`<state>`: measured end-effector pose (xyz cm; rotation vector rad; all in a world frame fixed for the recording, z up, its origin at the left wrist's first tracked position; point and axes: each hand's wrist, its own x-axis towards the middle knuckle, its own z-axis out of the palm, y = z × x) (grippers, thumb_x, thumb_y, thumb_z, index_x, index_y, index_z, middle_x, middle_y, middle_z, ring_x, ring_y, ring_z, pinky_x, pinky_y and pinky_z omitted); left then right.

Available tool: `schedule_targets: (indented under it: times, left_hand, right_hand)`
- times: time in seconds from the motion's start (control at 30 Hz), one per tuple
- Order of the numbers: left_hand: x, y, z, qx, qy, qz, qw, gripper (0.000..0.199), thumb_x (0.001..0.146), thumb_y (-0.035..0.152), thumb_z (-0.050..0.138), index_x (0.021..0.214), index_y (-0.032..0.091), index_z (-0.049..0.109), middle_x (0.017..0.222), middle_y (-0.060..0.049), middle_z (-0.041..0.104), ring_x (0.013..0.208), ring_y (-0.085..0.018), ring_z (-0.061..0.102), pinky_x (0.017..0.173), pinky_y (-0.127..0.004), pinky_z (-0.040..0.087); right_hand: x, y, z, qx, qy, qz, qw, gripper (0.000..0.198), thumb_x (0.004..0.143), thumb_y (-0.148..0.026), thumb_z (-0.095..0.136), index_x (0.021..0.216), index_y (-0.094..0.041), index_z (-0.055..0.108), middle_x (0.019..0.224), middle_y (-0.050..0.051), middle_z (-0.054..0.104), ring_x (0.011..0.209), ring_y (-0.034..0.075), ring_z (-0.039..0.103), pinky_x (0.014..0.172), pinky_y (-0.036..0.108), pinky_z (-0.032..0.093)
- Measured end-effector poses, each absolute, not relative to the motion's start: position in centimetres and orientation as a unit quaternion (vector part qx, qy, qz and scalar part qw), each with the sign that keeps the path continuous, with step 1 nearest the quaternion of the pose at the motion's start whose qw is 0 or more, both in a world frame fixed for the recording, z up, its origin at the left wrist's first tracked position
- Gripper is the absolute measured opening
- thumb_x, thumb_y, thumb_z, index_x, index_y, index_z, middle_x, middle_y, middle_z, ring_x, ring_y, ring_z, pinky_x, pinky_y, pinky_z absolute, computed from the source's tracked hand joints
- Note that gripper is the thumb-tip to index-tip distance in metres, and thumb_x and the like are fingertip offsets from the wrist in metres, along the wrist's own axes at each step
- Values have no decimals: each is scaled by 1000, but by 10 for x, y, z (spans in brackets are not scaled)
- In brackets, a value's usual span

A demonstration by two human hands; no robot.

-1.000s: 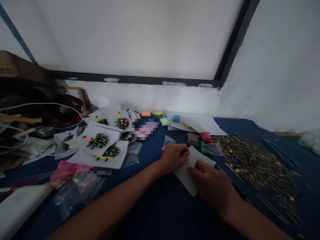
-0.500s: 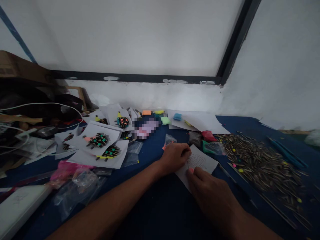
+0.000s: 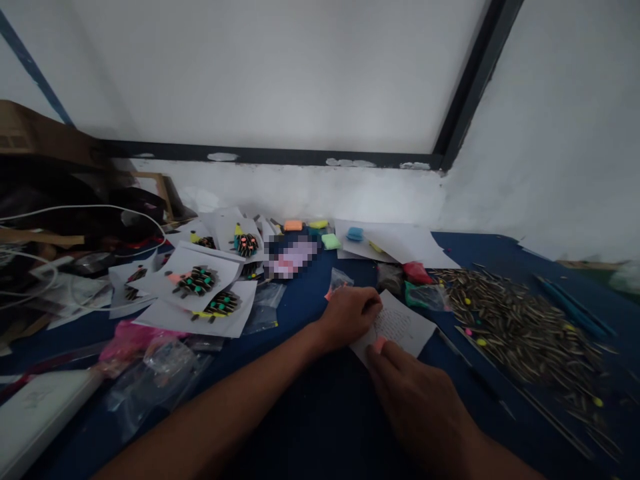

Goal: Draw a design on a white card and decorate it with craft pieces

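A sheet of white paper (image 3: pixel 417 327) with a drawn outline full of small marks lies turned on the blue cloth before me. My right hand (image 3: pixel 413 380) pinches a small lump of orange modelling clay (image 3: pixel 380 344) against the sheet's lower left part. Over its upper left edge, my left hand (image 3: pixel 353 310) rests with fingers curled together. Whatever those fingertips hold is hidden. A small clear bag with orange clay (image 3: pixel 339 280) lies just beyond the left hand. Right of the paper lies a dark pen (image 3: pixel 467 363).
Striped sunflower seeds (image 3: pixel 525 333) with coloured balls spread across the right. Red (image 3: pixel 416 272) and green (image 3: pixel 420 295) bags lie behind the paper. At left are finished seed-and-clay hedgehog sheets (image 3: pixel 175 267), plastic bags (image 3: pixel 170 360) and a white box (image 3: pixel 45 407). A wall stands behind.
My right hand has shifted slightly left with the orange clay, along the paper's lower left part. My left hand has stayed nearly in place.
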<state>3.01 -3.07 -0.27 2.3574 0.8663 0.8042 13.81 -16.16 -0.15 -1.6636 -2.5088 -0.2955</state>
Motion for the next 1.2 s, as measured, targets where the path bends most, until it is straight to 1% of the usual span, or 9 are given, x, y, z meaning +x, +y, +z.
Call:
schedule_targets:
  times: [0.1,0.23,0.33,0.4,0.5,0.7,0.87,1.0,1.2]
  left_hand:
    - [30,-31,-2,867,317,290,253,17,83,20,53,82,16,69,74,-2,70,67,-13,61,65,-23,41]
    - [29,-30,-1,868,317,285,253,17,83,20,52,83,16,69,74,-2,70,67,-14,61,66,-23,42]
    - [29,-30,-2,868,313,287,257,17,83,21,52,83,15,69,74,-2,70,68,-14,61,65,-23,42]
    - [29,-30,-2,868,309,291,259,18,83,21,52,83,15,69,74,-2,70,68,-14,61,64,-23,41]
    - [29,-29,-3,867,310,294,256,18,83,21,52,83,15,69,73,-2,69,66,-14,61,63,-23,41]
    - [29,-29,-4,870,300,296,255,18,84,21,51,84,15,69,74,-2,69,66,-13,61,65,-23,41]
    - [30,-28,-5,870,307,297,247,18,84,21,52,83,15,69,75,-2,70,68,-14,62,70,-25,43]
    - [30,-28,-5,870,307,297,245,17,84,21,52,82,16,69,78,-2,71,72,-15,63,76,-26,43]
    - [30,-29,-4,872,305,292,247,18,84,22,52,83,16,69,77,-3,70,71,-15,63,68,-24,43]
  right_hand:
    - [137,-162,3,-564,-820,-49,78,22,85,-8,41,96,-17,59,88,7,65,68,15,65,53,22,47]
    - [141,-159,18,-559,-817,13,143,25,92,-15,38,94,-22,62,81,2,63,62,12,64,52,22,42]
    - [150,-155,31,-579,-796,-39,171,27,93,-20,37,90,-21,64,75,2,61,57,12,61,47,22,35]
    - [156,-153,35,-584,-793,-78,153,27,92,-20,38,89,-21,65,74,2,61,55,12,61,46,23,33]
    - [158,-154,33,-568,-810,-99,105,28,91,-19,38,85,-22,65,69,1,61,50,12,60,43,22,30]
    - [149,-163,19,-554,-821,-131,38,23,85,-13,45,97,-19,64,68,1,64,49,13,64,40,22,32]
    - [145,-166,12,-538,-827,-156,50,27,84,-15,48,108,-15,60,73,4,66,53,14,66,40,21,36]
    - [143,-166,9,-531,-828,-174,49,27,83,-16,49,109,-16,57,72,3,65,52,13,64,38,20,34]
    - [141,-165,10,-540,-824,-169,42,19,86,-17,47,103,-19,56,72,3,63,53,13,61,40,20,31]
